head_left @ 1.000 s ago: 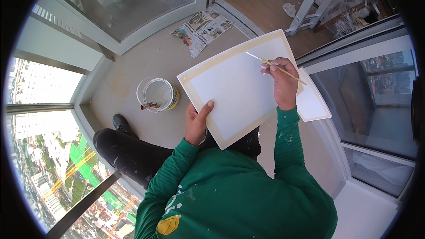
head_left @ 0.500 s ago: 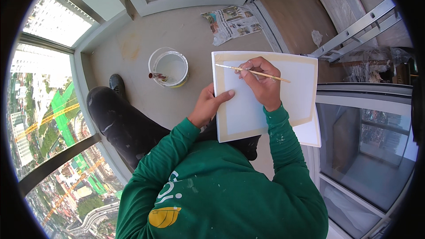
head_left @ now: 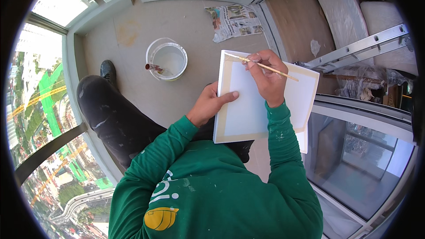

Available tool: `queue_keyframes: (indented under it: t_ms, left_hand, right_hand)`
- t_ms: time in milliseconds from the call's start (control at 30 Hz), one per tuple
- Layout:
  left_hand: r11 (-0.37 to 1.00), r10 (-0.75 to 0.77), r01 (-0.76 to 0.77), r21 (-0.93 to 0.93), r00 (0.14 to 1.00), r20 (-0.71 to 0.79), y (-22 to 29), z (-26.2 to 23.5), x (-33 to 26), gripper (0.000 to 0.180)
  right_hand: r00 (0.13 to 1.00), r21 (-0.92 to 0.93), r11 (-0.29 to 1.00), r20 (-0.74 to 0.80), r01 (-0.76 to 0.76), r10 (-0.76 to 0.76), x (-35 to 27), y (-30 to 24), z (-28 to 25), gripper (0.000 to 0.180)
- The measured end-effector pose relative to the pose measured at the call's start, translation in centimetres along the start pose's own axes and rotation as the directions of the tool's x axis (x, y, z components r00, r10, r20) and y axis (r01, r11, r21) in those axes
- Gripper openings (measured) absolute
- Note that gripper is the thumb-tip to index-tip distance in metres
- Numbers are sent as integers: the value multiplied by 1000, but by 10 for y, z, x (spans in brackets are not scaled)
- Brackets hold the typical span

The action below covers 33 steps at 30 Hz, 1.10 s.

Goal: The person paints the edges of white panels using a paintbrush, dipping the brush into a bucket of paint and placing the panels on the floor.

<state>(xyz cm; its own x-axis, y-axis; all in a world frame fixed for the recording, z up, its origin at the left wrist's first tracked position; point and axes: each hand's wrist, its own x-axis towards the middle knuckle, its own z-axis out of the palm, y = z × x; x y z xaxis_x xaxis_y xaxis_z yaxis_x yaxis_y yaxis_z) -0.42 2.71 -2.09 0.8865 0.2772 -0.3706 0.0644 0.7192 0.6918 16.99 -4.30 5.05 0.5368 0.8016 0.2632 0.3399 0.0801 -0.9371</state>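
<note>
Two white boards (head_left: 243, 115), one thin paintbrush (head_left: 283, 74), one bucket (head_left: 184, 65), one newspaper piece (head_left: 237, 23), one ladder (head_left: 376, 40), one shoe (head_left: 107, 71).

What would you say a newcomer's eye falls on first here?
Probably the tan-bordered white panel near centre, held by the left hand, while the right hand holds a thin brush near its upper left corner. A white bucket stands on the floor to the left; a bright city shows through the left windows.

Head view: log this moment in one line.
Left hand: grips left edge of white panel | right hand: holds thin brush, tip near panel's upper-left corner | floor: bucket, newspaper
</note>
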Motion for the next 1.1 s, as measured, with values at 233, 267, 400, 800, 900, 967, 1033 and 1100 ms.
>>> queue_keyframes:
  t_ms: [233, 267, 400, 800, 900, 967, 1033, 1100]
  left_hand:
    - [1000, 6, -6, 22, 1000, 10, -3, -1, 3, 42]
    - [1000, 7, -7, 27, 1000, 12, -3, -1, 3, 42]
    - [999, 23, -23, 25, 1000, 18, -4, 0, 4, 41]
    - [1000, 27, -28, 13, 1000, 9, -8, 0, 5, 42]
    - [1000, 30, -30, 7, 1000, 5, -7, 1, 4, 42]
    - [1000, 29, -29, 13, 1000, 2, -5, 1, 3, 41]
    - [1000, 24, -24, 12, 1000, 10, -7, 0, 4, 41]
    - [1000, 28, -28, 12, 1000, 12, -6, 0, 4, 40]
  right_hand:
    - [1000, -12, 1000, -22, 9, -9, 2, 4, 2, 11]
    - [1000, -21, 1000, -21, 10, -10, 2, 3, 2, 11]
    - [999, -82, 996, -13, 35, -37, 1, 2, 2, 10]
    - [998, -197, 979, -1, 56, -58, 0, -2, 4, 9]
    - [999, -215, 975, -2, 51, -53, -2, -5, 3, 10]
    - [996, -160, 986, -61, 48, -59, 0, -8, 8, 10]
    - [998, -192, 980, -38, 45, -53, -1, -2, 6, 10]
    - [998, -213, 975, -11, 60, -64, -1, -1, 5, 10]
